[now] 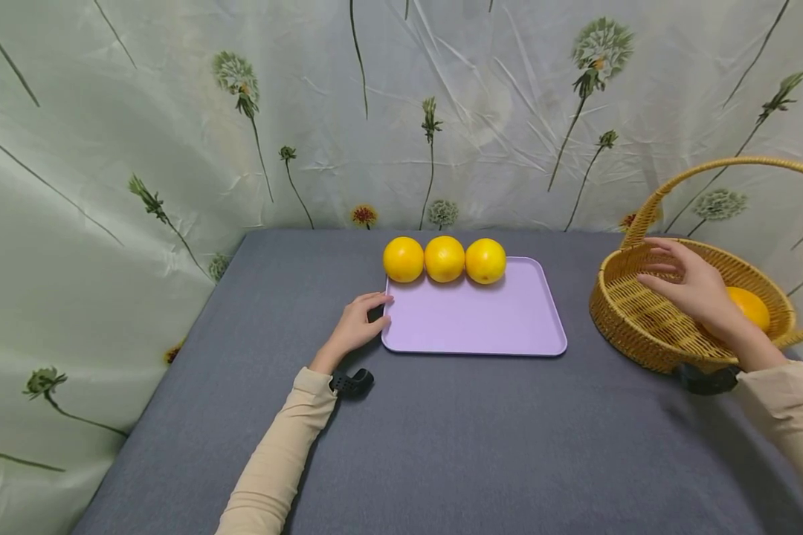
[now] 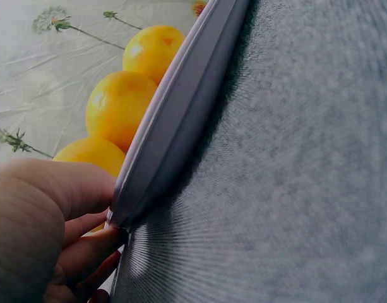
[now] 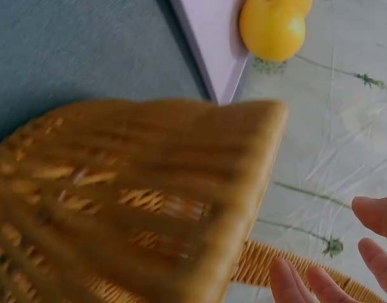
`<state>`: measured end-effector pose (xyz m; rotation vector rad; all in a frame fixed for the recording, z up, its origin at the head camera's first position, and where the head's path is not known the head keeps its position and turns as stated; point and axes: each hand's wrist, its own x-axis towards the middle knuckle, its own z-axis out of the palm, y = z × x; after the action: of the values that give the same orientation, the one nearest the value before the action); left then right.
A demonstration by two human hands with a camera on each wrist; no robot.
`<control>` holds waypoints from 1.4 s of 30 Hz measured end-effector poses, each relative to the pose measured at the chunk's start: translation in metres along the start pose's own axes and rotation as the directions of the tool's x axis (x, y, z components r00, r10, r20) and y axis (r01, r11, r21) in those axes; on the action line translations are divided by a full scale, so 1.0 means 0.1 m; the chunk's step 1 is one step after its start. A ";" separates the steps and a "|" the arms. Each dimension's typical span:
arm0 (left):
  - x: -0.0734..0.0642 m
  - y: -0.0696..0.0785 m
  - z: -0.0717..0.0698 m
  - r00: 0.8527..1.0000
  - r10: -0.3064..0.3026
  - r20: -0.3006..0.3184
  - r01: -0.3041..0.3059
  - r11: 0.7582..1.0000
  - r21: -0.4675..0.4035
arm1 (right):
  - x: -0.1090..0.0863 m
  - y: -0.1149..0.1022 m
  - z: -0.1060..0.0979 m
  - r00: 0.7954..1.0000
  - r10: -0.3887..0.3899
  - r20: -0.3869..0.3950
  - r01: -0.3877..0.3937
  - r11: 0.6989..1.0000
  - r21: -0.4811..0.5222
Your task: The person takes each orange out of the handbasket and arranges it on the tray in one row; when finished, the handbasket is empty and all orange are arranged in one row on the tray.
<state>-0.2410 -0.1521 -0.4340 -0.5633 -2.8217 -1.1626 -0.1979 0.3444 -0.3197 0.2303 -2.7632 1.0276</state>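
Three oranges (image 1: 444,259) sit in a row along the back left of a lilac tray (image 1: 482,319). At the tray's left edge, my left hand (image 1: 356,325) holds the rim between thumb and fingers; the left wrist view shows the thumb (image 2: 86,187) against the rim near the corner. Over the wicker basket (image 1: 642,343) on the right hovers my right hand (image 1: 692,286), fingers apart and loosely bent, nothing held. Another orange (image 1: 749,308) lies in the basket, partly hidden by that hand and wrist.
The basket's tall arched handle (image 1: 662,192) rises over its rim, beyond the right hand. Grey cloth (image 1: 482,438) covers the table. A flower-printed curtain (image 1: 348,134) hangs along the back and left side.
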 end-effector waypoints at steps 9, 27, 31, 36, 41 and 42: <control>-0.02 0.01 -0.01 1.000 0.006 -0.002 -0.006 1.000 0.007 | -0.09 0.16 -0.16 0.999 0.020 -0.025 -0.020 0.999 -0.032; -0.01 0.00 0.01 1.000 -0.001 -0.004 0.001 1.000 -0.003 | -0.18 0.47 -0.28 0.989 0.140 -0.053 -0.149 0.952 -0.267; -0.01 0.01 0.00 1.000 0.002 -0.009 -0.002 1.000 -0.002 | -0.20 0.54 -0.30 0.976 0.212 -0.038 -0.213 0.922 -0.323; -0.02 0.01 0.01 1.000 0.011 -0.007 -0.011 1.000 0.000 | -0.21 0.61 -0.30 0.952 0.305 0.012 -0.280 0.888 -0.365; -0.02 0.00 0.01 1.000 -0.001 -0.007 0.001 1.000 -0.006 | -0.19 0.65 -0.29 0.948 0.319 0.027 -0.278 0.863 -0.423; -0.01 0.00 0.01 1.000 -0.003 -0.008 0.003 1.000 -0.006 | -0.18 0.65 -0.29 0.949 0.313 0.025 -0.272 0.861 -0.430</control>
<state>-0.2395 -0.1518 -0.4348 -0.5541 -2.8138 -1.1720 -0.1901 0.4138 -0.3433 -0.2195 -3.0829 0.4470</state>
